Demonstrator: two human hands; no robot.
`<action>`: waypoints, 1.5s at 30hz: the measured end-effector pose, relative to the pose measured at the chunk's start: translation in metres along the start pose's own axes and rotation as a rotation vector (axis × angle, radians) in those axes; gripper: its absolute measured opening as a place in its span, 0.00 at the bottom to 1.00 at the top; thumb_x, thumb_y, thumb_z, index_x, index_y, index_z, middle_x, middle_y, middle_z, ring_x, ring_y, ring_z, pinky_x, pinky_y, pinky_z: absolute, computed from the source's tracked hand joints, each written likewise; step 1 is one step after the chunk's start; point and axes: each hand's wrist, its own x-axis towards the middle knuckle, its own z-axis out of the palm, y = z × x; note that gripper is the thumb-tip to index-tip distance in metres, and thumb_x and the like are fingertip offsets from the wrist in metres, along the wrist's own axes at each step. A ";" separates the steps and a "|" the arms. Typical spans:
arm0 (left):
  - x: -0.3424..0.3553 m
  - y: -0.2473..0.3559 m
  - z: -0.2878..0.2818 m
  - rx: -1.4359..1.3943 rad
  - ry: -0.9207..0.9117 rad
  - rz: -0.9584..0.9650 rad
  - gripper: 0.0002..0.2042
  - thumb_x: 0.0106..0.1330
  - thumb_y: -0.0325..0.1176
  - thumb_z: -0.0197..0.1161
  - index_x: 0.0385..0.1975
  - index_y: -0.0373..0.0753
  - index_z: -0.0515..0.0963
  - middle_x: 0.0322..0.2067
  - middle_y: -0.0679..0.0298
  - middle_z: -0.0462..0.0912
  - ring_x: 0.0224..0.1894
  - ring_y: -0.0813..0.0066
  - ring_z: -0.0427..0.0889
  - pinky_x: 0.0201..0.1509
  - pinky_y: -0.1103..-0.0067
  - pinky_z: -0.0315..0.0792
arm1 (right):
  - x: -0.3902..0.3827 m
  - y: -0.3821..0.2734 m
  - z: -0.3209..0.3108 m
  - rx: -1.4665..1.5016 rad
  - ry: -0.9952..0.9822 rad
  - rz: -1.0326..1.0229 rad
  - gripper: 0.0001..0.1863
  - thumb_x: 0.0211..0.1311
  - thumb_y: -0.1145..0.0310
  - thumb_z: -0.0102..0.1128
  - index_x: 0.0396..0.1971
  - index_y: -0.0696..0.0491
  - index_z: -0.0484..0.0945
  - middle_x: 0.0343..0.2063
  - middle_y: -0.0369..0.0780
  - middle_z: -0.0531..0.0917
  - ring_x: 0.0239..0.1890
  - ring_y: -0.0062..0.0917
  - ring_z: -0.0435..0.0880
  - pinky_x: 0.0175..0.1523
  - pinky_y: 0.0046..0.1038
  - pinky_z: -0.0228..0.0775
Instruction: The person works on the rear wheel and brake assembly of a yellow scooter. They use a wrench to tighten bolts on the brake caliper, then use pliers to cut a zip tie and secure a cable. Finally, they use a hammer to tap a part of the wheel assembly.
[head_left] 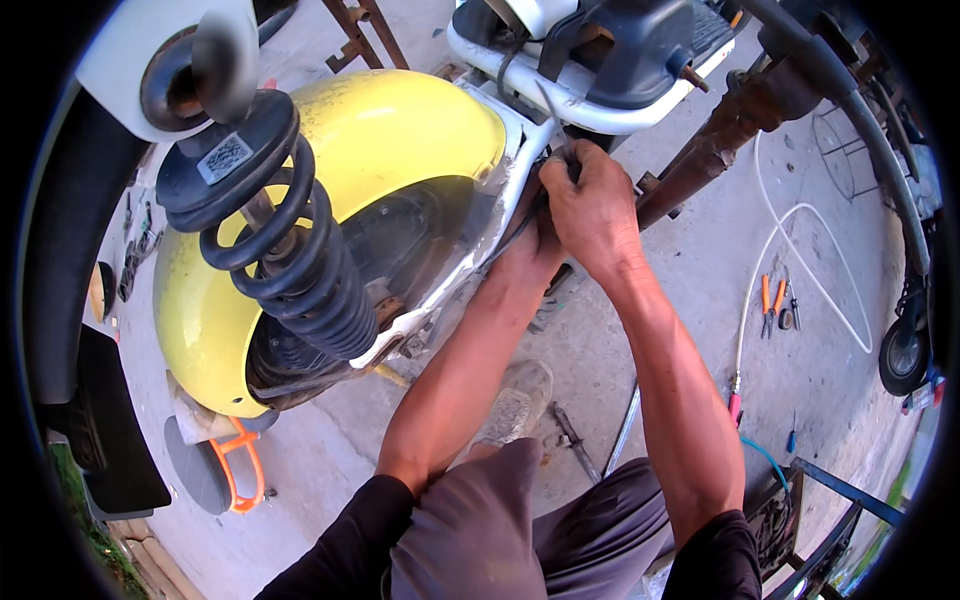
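Note:
My right hand point(592, 200) is closed in a pinch beside the white frame tube point(522, 165) of a scooter. A thin grey strip point(549, 108) sticks up just past its fingertips; whether they grip it I cannot tell. My left hand point(540, 222) is tucked under and behind the right one, against the frame, its fingers mostly hidden. Close to both hands runs a thin black cable point(512, 240). Left of them is a yellow fender point(400, 115) around a dark wheel, with a black coil-spring shock absorber point(290, 240) in front.
A rusty metal post point(690, 165) stands close to the right of my hands. Orange-handled pliers point(772, 300), a white hose point(775, 235) and a blue screwdriver point(793, 438) lie on the concrete. An orange bracket point(240, 465) is at lower left. A bar-shaped tool point(578, 445) lies near my shoe.

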 end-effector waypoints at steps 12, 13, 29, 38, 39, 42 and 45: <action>-0.002 0.004 0.008 -0.119 -0.140 -0.096 0.21 0.82 0.42 0.56 0.69 0.40 0.71 0.65 0.58 0.77 0.68 0.66 0.76 0.75 0.63 0.70 | 0.000 -0.008 -0.008 -0.275 -0.024 -0.181 0.15 0.72 0.69 0.58 0.51 0.63 0.81 0.47 0.56 0.85 0.51 0.53 0.85 0.58 0.47 0.77; -0.003 0.003 0.010 -0.042 -0.115 -0.069 0.20 0.83 0.43 0.54 0.68 0.41 0.72 0.64 0.60 0.77 0.67 0.67 0.76 0.74 0.65 0.70 | 0.001 -0.006 -0.006 -0.265 -0.001 -0.189 0.15 0.72 0.69 0.58 0.51 0.63 0.81 0.46 0.56 0.85 0.50 0.53 0.85 0.58 0.47 0.77; -0.003 0.005 0.003 -0.009 -0.118 0.007 0.21 0.82 0.38 0.57 0.69 0.39 0.71 0.64 0.57 0.77 0.69 0.65 0.75 0.77 0.65 0.68 | 0.003 0.000 -0.007 -0.077 -0.047 -0.031 0.14 0.68 0.68 0.60 0.43 0.66 0.81 0.41 0.59 0.86 0.45 0.54 0.86 0.54 0.47 0.77; 0.002 0.003 0.007 0.005 -0.043 0.018 0.19 0.83 0.36 0.54 0.69 0.39 0.70 0.65 0.58 0.76 0.68 0.66 0.75 0.77 0.66 0.68 | 0.001 0.010 -0.001 -0.038 0.050 -0.221 0.14 0.68 0.70 0.61 0.46 0.65 0.82 0.45 0.58 0.85 0.48 0.55 0.85 0.56 0.47 0.76; 0.003 0.003 0.007 0.029 -0.046 0.035 0.19 0.83 0.36 0.53 0.70 0.39 0.70 0.65 0.58 0.75 0.68 0.66 0.75 0.78 0.65 0.68 | 0.000 0.008 -0.002 -0.059 0.064 -0.252 0.14 0.68 0.70 0.61 0.46 0.65 0.83 0.45 0.58 0.85 0.48 0.55 0.85 0.56 0.47 0.76; 0.002 0.003 0.011 0.075 0.059 0.062 0.20 0.84 0.36 0.52 0.71 0.39 0.69 0.66 0.57 0.74 0.69 0.64 0.74 0.78 0.64 0.67 | 0.004 0.009 -0.008 -0.039 -0.031 -0.223 0.14 0.68 0.70 0.61 0.48 0.64 0.83 0.45 0.57 0.85 0.48 0.55 0.85 0.57 0.47 0.76; -0.002 0.001 0.016 0.146 0.027 0.098 0.19 0.84 0.37 0.51 0.69 0.38 0.69 0.66 0.55 0.74 0.69 0.63 0.74 0.78 0.64 0.67 | 0.004 0.016 -0.006 -0.025 0.006 -0.268 0.14 0.68 0.71 0.60 0.48 0.63 0.83 0.45 0.57 0.85 0.48 0.55 0.85 0.57 0.47 0.76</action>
